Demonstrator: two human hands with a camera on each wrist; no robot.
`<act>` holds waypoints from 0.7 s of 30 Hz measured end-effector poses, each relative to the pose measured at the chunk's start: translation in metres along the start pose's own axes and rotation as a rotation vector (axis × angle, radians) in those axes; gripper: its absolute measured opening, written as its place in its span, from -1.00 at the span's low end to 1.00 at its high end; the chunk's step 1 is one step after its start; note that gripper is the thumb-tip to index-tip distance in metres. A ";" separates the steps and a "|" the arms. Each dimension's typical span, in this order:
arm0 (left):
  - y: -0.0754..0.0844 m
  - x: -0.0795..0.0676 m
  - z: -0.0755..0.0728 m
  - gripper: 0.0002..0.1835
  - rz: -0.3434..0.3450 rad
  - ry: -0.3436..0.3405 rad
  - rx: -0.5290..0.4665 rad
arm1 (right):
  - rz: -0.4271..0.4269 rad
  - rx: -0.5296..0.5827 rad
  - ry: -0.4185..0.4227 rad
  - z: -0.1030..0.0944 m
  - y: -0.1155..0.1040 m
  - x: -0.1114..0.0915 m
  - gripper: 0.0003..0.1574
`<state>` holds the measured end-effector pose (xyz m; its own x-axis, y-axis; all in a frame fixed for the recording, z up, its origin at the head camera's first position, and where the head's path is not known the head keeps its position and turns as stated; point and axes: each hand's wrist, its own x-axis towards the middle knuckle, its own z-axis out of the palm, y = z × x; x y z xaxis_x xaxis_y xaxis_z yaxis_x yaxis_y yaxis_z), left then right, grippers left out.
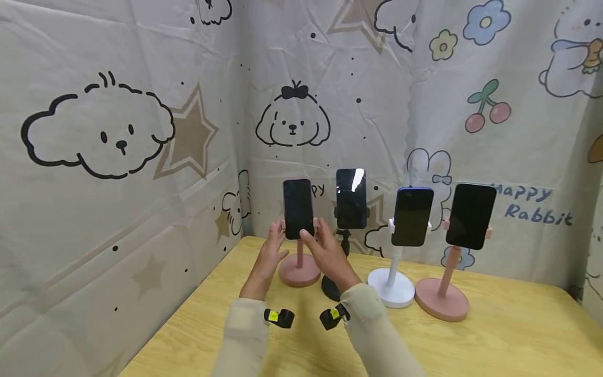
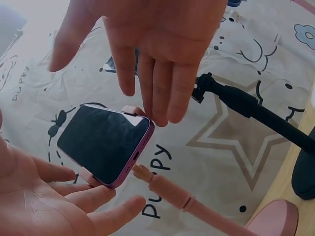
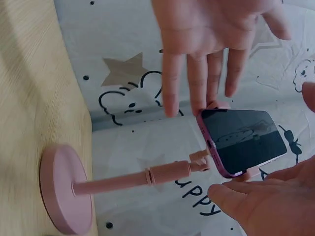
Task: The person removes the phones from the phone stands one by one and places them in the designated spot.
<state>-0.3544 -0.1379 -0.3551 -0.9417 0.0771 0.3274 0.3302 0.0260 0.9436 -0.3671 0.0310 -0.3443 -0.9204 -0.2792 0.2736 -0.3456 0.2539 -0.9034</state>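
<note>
Both hands, left (image 1: 268, 255) and right (image 1: 331, 254), are open with fingers nearly straight, gripping nothing; their fingertips are at the clamp (image 2: 88, 177) on either side of a phone (image 1: 298, 209). That phone sits upright in the leftmost pink stand (image 1: 300, 273) on the bench (image 1: 518, 309). Beside it, 3 more phones (image 1: 412, 217) stand in holders (image 1: 392, 288).

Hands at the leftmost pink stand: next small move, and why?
I'd probably ease the left hand and right hand slowly apart, watching the phone for slip: the pink clamp seems to meet both its long edges, and the fingers lie straight, not curled round it.
</note>
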 end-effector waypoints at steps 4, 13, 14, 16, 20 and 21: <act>0.003 0.000 -0.002 -0.13 -0.014 0.007 -0.037 | 0.038 0.098 0.002 0.001 -0.002 0.003 0.12; 0.012 -0.005 0.004 -0.02 -0.031 0.039 -0.046 | 0.058 0.121 -0.019 -0.007 -0.008 -0.001 0.02; 0.013 -0.006 0.004 0.00 -0.036 0.046 -0.046 | 0.054 0.124 -0.028 -0.007 -0.009 -0.002 0.01; 0.015 -0.009 0.003 0.01 -0.038 0.050 -0.044 | 0.047 0.135 -0.046 -0.007 -0.010 -0.005 -0.01; 0.021 -0.014 -0.001 -0.01 -0.056 0.050 -0.014 | 0.038 0.161 -0.060 -0.006 -0.012 -0.012 -0.03; 0.023 -0.015 -0.003 -0.02 -0.058 0.050 0.005 | 0.034 0.162 -0.061 -0.005 -0.013 -0.013 -0.04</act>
<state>-0.3327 -0.1412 -0.3385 -0.9613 0.0251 0.2743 0.2750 0.0343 0.9608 -0.3513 0.0363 -0.3345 -0.9164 -0.3300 0.2264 -0.2765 0.1132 -0.9543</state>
